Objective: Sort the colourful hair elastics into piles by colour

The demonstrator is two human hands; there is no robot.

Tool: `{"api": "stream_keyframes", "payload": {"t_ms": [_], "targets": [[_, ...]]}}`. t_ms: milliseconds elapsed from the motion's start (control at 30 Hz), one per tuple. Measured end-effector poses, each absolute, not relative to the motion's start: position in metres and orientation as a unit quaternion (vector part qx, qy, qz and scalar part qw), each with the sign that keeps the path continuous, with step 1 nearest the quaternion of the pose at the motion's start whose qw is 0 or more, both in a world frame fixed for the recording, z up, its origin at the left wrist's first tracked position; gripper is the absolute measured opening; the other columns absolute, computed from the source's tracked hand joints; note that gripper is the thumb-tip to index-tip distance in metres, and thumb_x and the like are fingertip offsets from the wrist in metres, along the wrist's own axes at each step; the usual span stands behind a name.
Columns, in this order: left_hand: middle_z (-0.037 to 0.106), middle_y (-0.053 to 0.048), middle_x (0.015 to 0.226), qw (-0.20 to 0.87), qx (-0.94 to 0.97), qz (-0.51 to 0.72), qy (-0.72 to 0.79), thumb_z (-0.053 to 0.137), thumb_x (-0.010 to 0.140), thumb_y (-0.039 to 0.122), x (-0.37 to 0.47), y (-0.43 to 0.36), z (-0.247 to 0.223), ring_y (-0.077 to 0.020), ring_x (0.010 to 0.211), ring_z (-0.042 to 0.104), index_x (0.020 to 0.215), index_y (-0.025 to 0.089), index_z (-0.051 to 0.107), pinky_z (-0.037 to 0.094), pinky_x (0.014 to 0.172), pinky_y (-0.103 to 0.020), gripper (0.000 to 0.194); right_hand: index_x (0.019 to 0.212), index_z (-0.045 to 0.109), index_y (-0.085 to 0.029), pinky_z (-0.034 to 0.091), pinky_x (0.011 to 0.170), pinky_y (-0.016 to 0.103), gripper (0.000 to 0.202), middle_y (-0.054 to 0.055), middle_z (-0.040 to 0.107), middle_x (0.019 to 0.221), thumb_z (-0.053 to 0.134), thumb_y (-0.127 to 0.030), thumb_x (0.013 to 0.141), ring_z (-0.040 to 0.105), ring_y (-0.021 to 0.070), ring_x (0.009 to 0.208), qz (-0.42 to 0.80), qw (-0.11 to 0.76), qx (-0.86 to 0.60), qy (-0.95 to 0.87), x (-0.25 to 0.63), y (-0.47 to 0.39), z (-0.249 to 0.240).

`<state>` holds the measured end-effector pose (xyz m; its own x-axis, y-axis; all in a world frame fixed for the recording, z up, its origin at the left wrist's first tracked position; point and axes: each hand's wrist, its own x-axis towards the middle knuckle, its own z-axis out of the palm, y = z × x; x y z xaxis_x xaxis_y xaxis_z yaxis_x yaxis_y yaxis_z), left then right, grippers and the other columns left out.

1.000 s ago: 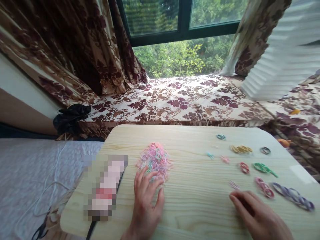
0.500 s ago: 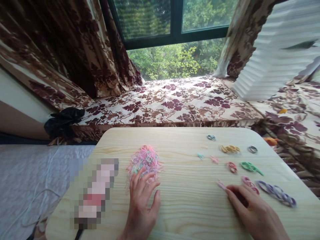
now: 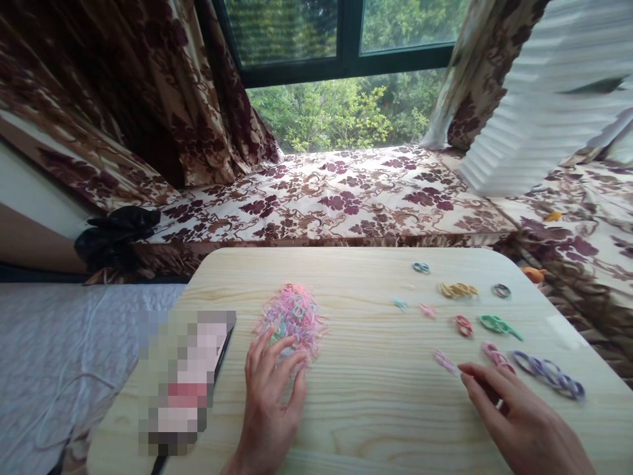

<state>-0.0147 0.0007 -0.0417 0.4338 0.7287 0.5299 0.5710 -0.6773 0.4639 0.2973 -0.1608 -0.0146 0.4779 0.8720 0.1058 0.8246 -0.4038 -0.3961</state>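
Observation:
A loose heap of thin elastic hair ties (image 3: 297, 310), mostly pink and lilac with some mint green, lies left of the table's middle. My left hand (image 3: 271, 379) is open at the heap's near edge, fingers spread and slightly curled, fingertips over its strands. A small bunch of pale pink-lilac ties (image 3: 445, 362) lies on the wood to the right. Just beside it is my right hand (image 3: 519, 409), thumb and forefinger slightly apart and holding nothing visible. Beyond that hand lie pink bands (image 3: 497, 357) and a purple row of linked bands (image 3: 548, 375).
On the wooden table (image 3: 366, 409) are green bands (image 3: 499, 326), red bands (image 3: 463, 326), yellow bands (image 3: 459, 290), a dark band (image 3: 501, 290), grey-blue bands (image 3: 421, 267), small mint ties (image 3: 400, 304) and pink ties (image 3: 428, 311). A blurred-out object (image 3: 185, 382) lies left.
My right hand has let go of the pale pink-lilac ties and drawn back to the right. My left hand has shifted slightly left. The view has moved a little.

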Motion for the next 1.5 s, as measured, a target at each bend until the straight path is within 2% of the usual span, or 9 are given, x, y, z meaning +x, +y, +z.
{"api": "stream_keyframes", "payload": {"t_ms": [133,233,367,533,833,1000,1100,1300,1500], "targets": [[0.064,-0.006,0.114,0.109,0.832,0.365,0.403,0.056,0.088,0.009,-0.02,0.0,-0.038,-0.029,0.136,0.041,0.102,0.025,0.066,0.04,0.108,-0.059,0.024,0.102,0.073,-0.029,0.057,0.053,0.025,0.034,0.004,0.076,0.103,0.051,-0.052,0.087,0.074,0.0205,0.077,0.071,0.182,-0.825,-0.53,0.297,-0.153,-0.025],[0.064,-0.007,0.115,0.109,0.826,0.357,0.422,0.054,0.088,0.008,-0.022,-0.002,-0.035,-0.0283,0.139,0.039,0.104,0.025,0.065,0.042,0.108,-0.056,0.026,0.1,0.073,-0.028,0.057,0.058,0.025,0.035,0.005,0.075,0.099,0.052,-0.053,0.089,0.073,0.0202,0.079,0.095,0.213,-0.787,-0.571,0.271,-0.129,-0.026],[0.062,-0.008,0.118,0.117,0.821,0.345,0.44,0.051,0.086,0.004,-0.026,-0.008,-0.035,-0.0284,0.14,0.037,0.106,0.024,0.065,0.04,0.11,-0.057,0.031,0.099,0.071,-0.027,0.054,0.062,0.022,0.029,0.003,0.072,0.091,0.047,-0.044,0.095,0.07,0.0143,0.072,0.173,0.266,-0.712,-0.626,0.214,-0.09,-0.018],[0.062,-0.008,0.119,0.129,0.816,0.341,0.449,0.051,0.085,0.004,-0.029,-0.014,-0.037,-0.0306,0.14,0.036,0.103,0.024,0.064,0.035,0.111,-0.063,0.03,0.094,0.069,-0.025,0.052,0.064,0.026,0.029,0.003,0.069,0.087,0.042,-0.034,0.097,0.068,0.0142,0.072,0.241,0.234,-0.66,-0.672,0.163,-0.059,-0.017],[0.062,-0.008,0.119,0.122,0.805,0.365,0.451,0.051,0.084,0.004,-0.031,-0.015,-0.043,-0.0296,0.137,0.041,0.108,0.024,0.063,0.037,0.111,-0.061,0.033,0.094,0.066,-0.023,0.047,0.057,0.027,0.021,0.003,0.069,0.085,0.046,-0.032,0.093,0.067,0.0161,0.068,0.188,0.2,-0.682,-0.678,0.144,-0.036,-0.023],[0.061,-0.009,0.119,0.124,0.807,0.367,0.446,0.05,0.084,0.004,-0.033,-0.015,-0.044,-0.0294,0.137,0.041,0.11,0.024,0.062,0.039,0.109,-0.061,0.035,0.078,0.062,-0.023,0.04,0.055,0.027,0.021,0.001,0.066,0.077,0.049,-0.033,0.092,0.065,0.0173,0.067,0.173,0.19,-0.693,-0.673,0.14,-0.033,-0.027],[0.061,-0.009,0.12,0.129,0.805,0.367,0.447,0.05,0.085,0.004,-0.032,-0.014,-0.044,-0.0296,0.138,0.039,0.11,0.024,0.062,0.04,0.109,-0.062,0.035,0.075,0.061,-0.023,0.038,0.055,0.027,0.025,0.001,0.064,0.075,0.047,-0.033,0.093,0.063,0.0168,0.065,0.176,0.186,-0.696,-0.671,0.139,-0.031,-0.027],[0.06,-0.009,0.12,0.129,0.804,0.367,0.449,0.051,0.085,0.005,-0.033,-0.013,-0.043,-0.0297,0.138,0.039,0.111,0.024,0.062,0.039,0.109,-0.061,0.035,0.078,0.063,-0.023,0.04,0.057,0.03,0.029,0.003,0.066,0.079,0.042,-0.032,0.095,0.065,0.0196,0.069,0.198,0.186,-0.696,-0.664,0.14,-0.029,-0.026],[0.06,-0.009,0.121,0.133,0.805,0.363,0.451,0.05,0.086,0.005,-0.033,-0.014,-0.044,-0.03,0.139,0.036,0.11,0.024,0.061,0.041,0.108,-0.061,0.033,0.079,0.064,-0.023,0.047,0.062,0.028,0.032,0.003,0.066,0.078,0.039,-0.035,0.095,0.066,0.017,0.07,0.235,0.209,-0.687,-0.655,0.149,-0.036,-0.02]]}}
